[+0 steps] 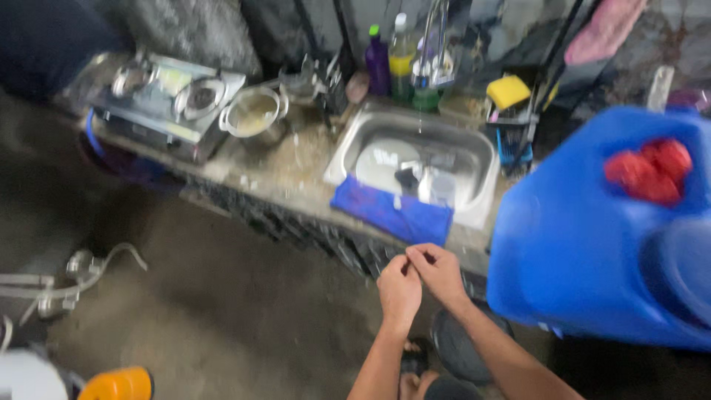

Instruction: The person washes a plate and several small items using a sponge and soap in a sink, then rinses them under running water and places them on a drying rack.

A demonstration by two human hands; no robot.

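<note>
Both my hands are pressed together empty, left hand [400, 289] against right hand [438, 272], just below the blue cloth [392, 211] draped over the sink [474, 148] edge, so I'd probably rub slowly, staying close to that surface.

I'm looking down into a small, rough home kitchen. A steel sink [415, 152] sits in a worn counter; left of the sink stand a pot [254, 113] and gas stove [172, 100], behind it dish-soap bottles [391, 61].
</note>
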